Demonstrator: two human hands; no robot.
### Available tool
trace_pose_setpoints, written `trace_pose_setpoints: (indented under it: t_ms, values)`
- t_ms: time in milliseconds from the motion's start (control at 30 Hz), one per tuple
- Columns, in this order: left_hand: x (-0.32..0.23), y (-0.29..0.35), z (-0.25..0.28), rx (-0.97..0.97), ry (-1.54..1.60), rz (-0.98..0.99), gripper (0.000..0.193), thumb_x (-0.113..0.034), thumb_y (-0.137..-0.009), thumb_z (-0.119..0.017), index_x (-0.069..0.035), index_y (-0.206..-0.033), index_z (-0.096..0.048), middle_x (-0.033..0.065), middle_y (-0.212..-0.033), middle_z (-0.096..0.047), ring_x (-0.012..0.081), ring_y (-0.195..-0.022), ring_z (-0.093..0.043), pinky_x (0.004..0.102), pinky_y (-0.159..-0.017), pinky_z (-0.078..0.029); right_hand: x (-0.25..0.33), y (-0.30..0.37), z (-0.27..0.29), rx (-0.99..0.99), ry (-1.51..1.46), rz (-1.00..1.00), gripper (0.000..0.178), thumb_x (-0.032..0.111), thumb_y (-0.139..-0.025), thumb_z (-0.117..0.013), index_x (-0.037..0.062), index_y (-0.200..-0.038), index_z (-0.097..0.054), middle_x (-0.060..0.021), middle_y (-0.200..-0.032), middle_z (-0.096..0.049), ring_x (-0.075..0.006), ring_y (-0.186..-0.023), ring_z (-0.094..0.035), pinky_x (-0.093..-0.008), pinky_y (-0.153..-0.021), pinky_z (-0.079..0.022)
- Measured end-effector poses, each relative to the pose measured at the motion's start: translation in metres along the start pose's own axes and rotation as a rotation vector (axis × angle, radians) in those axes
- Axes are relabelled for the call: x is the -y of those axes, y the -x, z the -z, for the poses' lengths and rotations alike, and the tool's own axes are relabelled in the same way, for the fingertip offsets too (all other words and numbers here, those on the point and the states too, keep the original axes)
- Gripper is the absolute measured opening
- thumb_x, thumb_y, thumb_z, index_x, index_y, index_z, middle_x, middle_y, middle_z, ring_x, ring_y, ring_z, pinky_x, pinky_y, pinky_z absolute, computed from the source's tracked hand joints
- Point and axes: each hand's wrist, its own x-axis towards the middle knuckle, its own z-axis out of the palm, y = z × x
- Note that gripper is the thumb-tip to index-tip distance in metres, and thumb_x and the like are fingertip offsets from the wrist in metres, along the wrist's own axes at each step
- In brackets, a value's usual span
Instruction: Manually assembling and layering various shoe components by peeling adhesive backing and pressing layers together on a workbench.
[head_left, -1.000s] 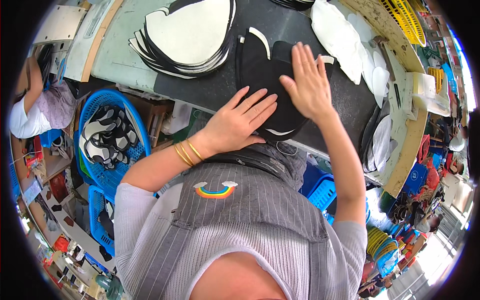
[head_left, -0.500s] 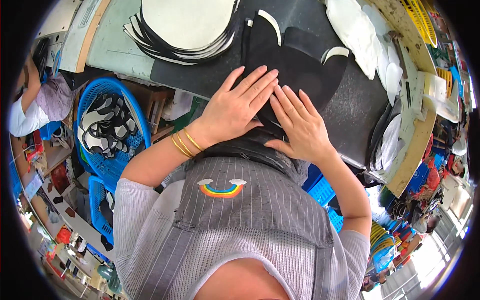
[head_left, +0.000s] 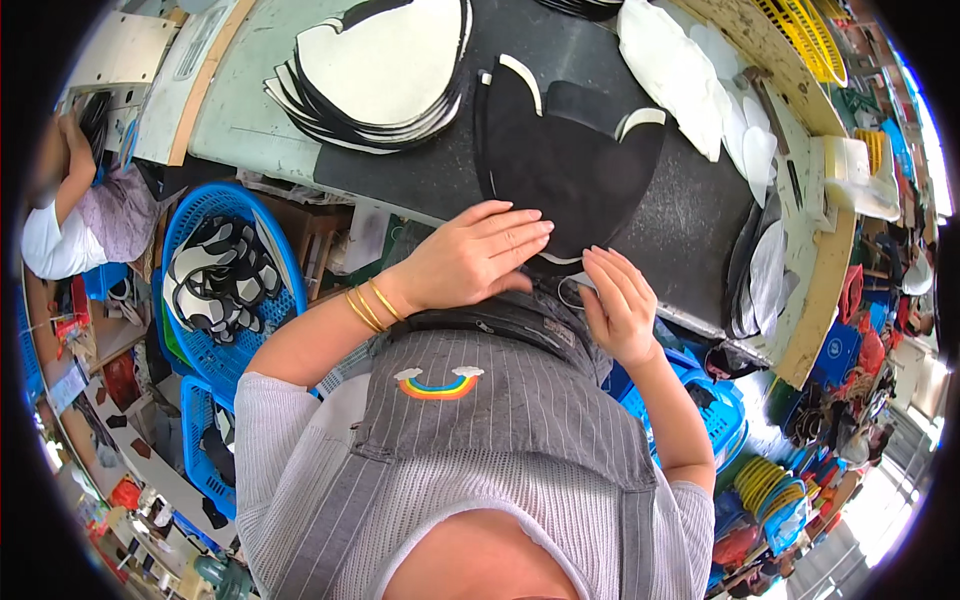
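Note:
A black cut piece (head_left: 565, 165) of sheet material, with pale strips along its upper edges, lies flat on the dark work surface (head_left: 690, 215). My left hand (head_left: 487, 252) rests against its lower left edge, fingers stretched out and thumb below. At the lower right edge of the piece, my right hand (head_left: 622, 305) is curled, thumb drawn toward the fingertips. Something small and light shows by those fingers, too little visible to name. A pale sliver shows at the piece's bottom edge between my hands.
A stack of white and black cut pieces (head_left: 375, 75) lies at the far left of the table. White sheets (head_left: 670, 75) lie at the far right, beside a wooden ledge (head_left: 810, 330). A blue basket (head_left: 292, 240) of cut scraps stands left; another person (head_left: 95, 200) is beyond.
My hands have moved apart and toward me, off the middle of the black piece. The right hand has gone from lying flat to curled at the lower edge.

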Motion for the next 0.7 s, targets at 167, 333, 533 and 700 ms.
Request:
trace_pose_setpoints:
  t_ms: [167, 333, 533, 700]
  values:
    - [0.001, -0.014, -0.003, -0.185, 0.165, 0.131, 0.022, -0.007, -0.07, -0.073, -0.003, -0.091, -0.068, 0.0042, -0.101, -0.064, 0.0228, -0.094, -0.059, 0.0334, -0.082, -0.048, 0.001, -0.012, -0.009, -0.08, -0.027, -0.045, 0.025, 0.001, -0.07, -0.071, -0.0014, -0.094, -0.065, -0.0112, -0.096, -0.065, -0.0277, -0.09, -0.062, -0.0378, -0.081, -0.052]
    - [0.01, -0.025, 0.005, -0.074, 0.318, 0.209, 0.01, -0.006, -0.075, -0.07, -0.003, -0.084, -0.068, 0.004, -0.093, -0.062, 0.022, -0.089, -0.055, 0.0323, -0.078, -0.048, -0.004, -0.027, -0.011, -0.034, -0.066, -0.068, 0.02, 0.002, -0.068, -0.072, 0.0028, -0.088, -0.068, -0.0063, -0.09, -0.063, -0.0247, -0.083, -0.059, -0.0348, -0.072, -0.049]
    - [0.014, -0.03, 0.012, 0.049, 0.379, 0.245, 0.007, -0.005, -0.078, -0.066, -0.003, -0.084, -0.068, 0.0038, -0.093, -0.061, 0.0216, -0.089, -0.055, 0.0324, -0.079, -0.047, -0.002, -0.026, -0.013, 0.0, -0.063, -0.122, 0.016, 0.004, -0.07, -0.071, 0.0053, -0.085, -0.068, -0.0036, -0.089, -0.061, -0.0233, -0.084, -0.056, -0.0343, -0.073, -0.048]
    - [0.01, -0.033, 0.012, 0.082, 0.354, 0.281, 0.007, -0.007, -0.078, -0.066, -0.002, -0.083, -0.067, 0.0048, -0.093, -0.062, 0.0223, -0.088, -0.055, 0.0331, -0.079, -0.047, 0.001, -0.026, -0.015, -0.024, -0.053, -0.114, 0.022, 0.005, -0.069, -0.071, 0.0068, -0.091, -0.068, -0.0039, -0.088, -0.06, -0.0231, -0.084, -0.056, -0.0349, -0.073, -0.047]
